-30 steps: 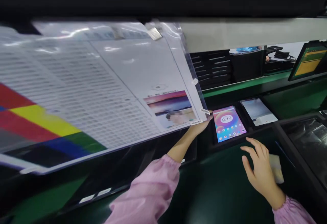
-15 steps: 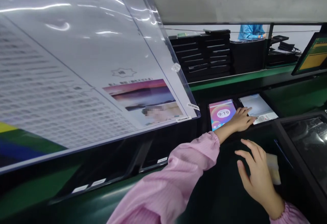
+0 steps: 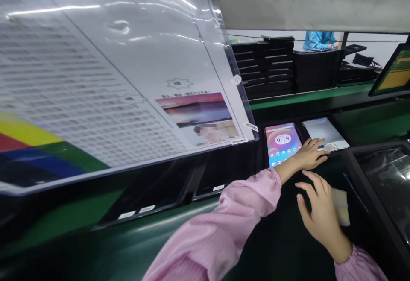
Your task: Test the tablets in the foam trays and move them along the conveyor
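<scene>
My left hand (image 3: 310, 153) is stretched out with its fingers apart over the lower left edge of a lit tablet (image 3: 325, 130) showing a pale screen. Whether the fingertips touch the glass I cannot tell. Left of it lies a second lit tablet (image 3: 278, 144), with a pink and blue home screen reading 9:19; my wrist passes close to its lower corner. My right hand (image 3: 322, 212) hangs above the dark work surface, fingers spread and curved, holding nothing. Partly hidden behind it lies a beige block (image 3: 341, 206), and a thin blue stick (image 3: 355, 191) is beside that.
A large plastic-covered sheet (image 3: 105, 84) juts in from the left. Beneath it lie dark tablets (image 3: 150, 187) with white labels. At the right are a black tray (image 3: 384, 178) and a tilted monitor (image 3: 392, 74). Stacked black trays (image 3: 265, 63) and a person in blue (image 3: 317, 40) are behind.
My left hand has slid back toward me, lower on the pale-screen tablet, uncovering more of it. The right hand stays nearly in place. The view has shifted, so the sheet appears further right.
</scene>
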`<state>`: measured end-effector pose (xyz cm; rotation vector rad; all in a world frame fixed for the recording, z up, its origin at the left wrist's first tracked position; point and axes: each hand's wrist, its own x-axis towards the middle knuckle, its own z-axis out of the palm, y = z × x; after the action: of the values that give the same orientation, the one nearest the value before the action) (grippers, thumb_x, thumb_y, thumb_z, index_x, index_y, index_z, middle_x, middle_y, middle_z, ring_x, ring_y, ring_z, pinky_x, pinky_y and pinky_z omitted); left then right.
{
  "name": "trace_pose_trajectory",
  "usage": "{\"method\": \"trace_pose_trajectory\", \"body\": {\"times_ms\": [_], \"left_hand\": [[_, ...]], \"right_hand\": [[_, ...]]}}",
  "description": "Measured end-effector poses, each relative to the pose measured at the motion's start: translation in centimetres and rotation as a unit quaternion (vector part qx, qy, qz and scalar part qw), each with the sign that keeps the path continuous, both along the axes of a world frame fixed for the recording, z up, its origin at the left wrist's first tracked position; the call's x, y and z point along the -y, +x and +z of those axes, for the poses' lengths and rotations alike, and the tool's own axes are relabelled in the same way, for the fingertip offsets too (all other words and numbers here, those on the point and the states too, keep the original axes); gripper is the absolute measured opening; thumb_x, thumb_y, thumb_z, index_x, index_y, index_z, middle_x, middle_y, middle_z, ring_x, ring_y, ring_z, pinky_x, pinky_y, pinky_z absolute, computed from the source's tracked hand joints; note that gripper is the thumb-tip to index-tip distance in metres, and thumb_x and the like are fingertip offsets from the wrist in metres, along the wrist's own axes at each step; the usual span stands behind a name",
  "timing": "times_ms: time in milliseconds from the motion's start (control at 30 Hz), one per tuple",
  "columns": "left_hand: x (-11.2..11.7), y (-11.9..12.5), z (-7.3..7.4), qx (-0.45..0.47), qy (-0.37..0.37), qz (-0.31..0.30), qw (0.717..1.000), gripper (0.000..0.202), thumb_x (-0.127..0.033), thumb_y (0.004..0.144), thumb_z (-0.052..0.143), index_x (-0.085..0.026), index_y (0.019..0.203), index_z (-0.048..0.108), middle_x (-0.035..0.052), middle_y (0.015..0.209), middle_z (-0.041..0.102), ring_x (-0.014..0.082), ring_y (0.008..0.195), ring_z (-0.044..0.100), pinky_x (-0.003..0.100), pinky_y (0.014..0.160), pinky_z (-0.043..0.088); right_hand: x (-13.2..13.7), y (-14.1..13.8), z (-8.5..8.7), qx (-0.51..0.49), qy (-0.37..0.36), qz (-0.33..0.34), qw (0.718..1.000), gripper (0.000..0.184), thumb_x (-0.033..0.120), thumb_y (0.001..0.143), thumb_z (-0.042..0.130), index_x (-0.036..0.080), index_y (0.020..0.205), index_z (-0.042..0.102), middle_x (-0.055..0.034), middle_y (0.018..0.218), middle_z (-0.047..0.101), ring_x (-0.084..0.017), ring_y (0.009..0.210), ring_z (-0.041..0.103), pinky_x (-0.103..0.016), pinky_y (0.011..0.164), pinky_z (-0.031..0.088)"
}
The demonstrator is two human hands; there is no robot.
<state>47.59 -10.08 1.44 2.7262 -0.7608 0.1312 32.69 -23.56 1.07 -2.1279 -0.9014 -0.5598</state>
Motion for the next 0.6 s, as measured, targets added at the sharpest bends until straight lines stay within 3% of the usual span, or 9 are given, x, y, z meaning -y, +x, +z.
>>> {"method": "trace_pose_trajectory", "body": {"times_ms": [133,233,333,433,500,600], "left_hand": [[-0.4,1.7,0.0,0.005,-0.017,0.092,0.996,0.056,-0.056,0.105,0.040,-0.022,0.145,0.060,0.0140,0.172,0.029,0.0419,0.156,0.027,0.067,0.125,0.019],[-1.9,0.7,0.6,0.025,-0.033,0.132,0.990,0.070,-0.060,0.106,0.032,-0.011,0.154,0.046,0.0218,0.173,0.021,0.0449,0.157,0.022,0.068,0.124,0.021],[-3.1,-2.3,0.6,0.038,-0.027,0.087,0.995,0.062,-0.059,0.099,0.056,-0.018,0.145,0.055,0.0178,0.169,0.032,0.0403,0.155,0.029,0.060,0.124,0.029],[-3.4,-4.6,-0.3,0.045,-0.016,0.034,0.998,0.043,-0.036,0.092,0.072,-0.023,0.132,0.064,0.0145,0.158,0.049,0.0350,0.148,0.041,0.056,0.121,0.035],[-2.9,-4.8,-1.2,0.054,-0.017,0.022,0.998,0.038,-0.022,0.094,0.069,-0.023,0.131,0.064,0.0140,0.152,0.055,0.0326,0.145,0.046,0.056,0.120,0.036],[-0.7,-3.5,-1.8,0.073,-0.027,0.032,0.996,0.034,-0.016,0.094,0.067,-0.020,0.127,0.067,0.0152,0.152,0.056,0.0338,0.145,0.046,0.058,0.122,0.032]], "right_hand": [[0.2,0.1,0.4,0.005,0.003,-0.009,1.000,0.024,0.018,0.103,0.046,0.024,0.123,0.059,-0.0127,0.140,0.058,-0.032,0.130,0.053,-0.052,0.101,0.049],[0.3,-0.1,0.7,0.002,0.005,-0.008,1.000,0.025,0.017,0.103,0.045,0.024,0.123,0.058,-0.0123,0.141,0.057,-0.031,0.132,0.052,-0.052,0.102,0.049],[0.2,-0.4,0.8,-0.002,0.004,-0.004,1.000,0.024,0.018,0.103,0.046,0.024,0.123,0.058,-0.0118,0.141,0.056,-0.031,0.132,0.052,-0.051,0.102,0.048],[0.1,-0.7,0.8,-0.004,-0.001,-0.008,1.000,0.024,0.018,0.103,0.046,0.024,0.122,0.059,-0.0125,0.141,0.057,-0.031,0.132,0.052,-0.051,0.102,0.048],[0.0,-0.7,0.7,-0.003,-0.006,-0.012,1.000,0.025,0.018,0.103,0.046,0.024,0.122,0.060,-0.0123,0.141,0.057,-0.031,0.131,0.053,-0.050,0.102,0.049],[0.2,-0.4,0.2,0.005,-0.020,-0.011,1.000,0.025,0.019,0.103,0.046,0.025,0.122,0.061,-0.0113,0.140,0.057,-0.030,0.131,0.053,-0.050,0.102,0.048]]}}
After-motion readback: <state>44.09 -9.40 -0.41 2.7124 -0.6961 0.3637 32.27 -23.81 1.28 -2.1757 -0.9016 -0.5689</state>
